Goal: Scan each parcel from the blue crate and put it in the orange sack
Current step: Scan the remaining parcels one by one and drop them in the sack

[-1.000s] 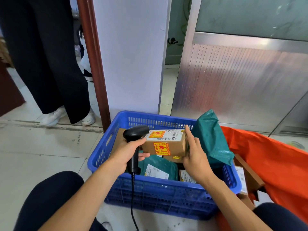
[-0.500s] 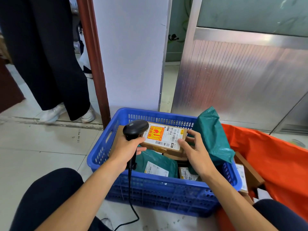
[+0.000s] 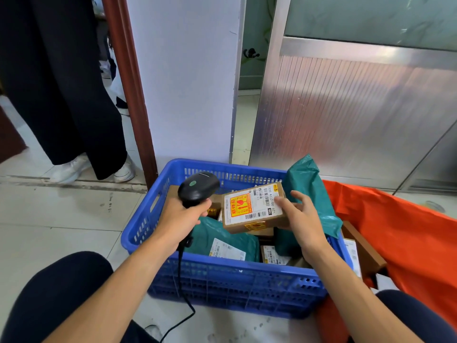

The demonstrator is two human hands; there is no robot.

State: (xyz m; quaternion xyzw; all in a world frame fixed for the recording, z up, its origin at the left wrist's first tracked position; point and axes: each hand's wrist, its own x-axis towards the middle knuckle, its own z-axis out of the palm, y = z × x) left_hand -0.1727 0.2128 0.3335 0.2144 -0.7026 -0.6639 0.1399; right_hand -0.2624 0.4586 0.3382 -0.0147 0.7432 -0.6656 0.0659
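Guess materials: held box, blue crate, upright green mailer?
Cardboard box: brown kraft card, matte, paper label stuck on top. Blue crate: moulded plastic, slight sheen, slotted walls. Green mailer: probably thin poly film, creased and faintly glossy.

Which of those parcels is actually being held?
The brown cardboard box with the orange sticker, in the right hand; the green bags sit in the blue crate.

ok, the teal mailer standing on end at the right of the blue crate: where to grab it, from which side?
Probably its top end, pinched across the flat faces, coming from above. The teal mailer stands up past the rim of the blue crate, so that end is free. Lower down it is blocked by the right hand and the box it holds.
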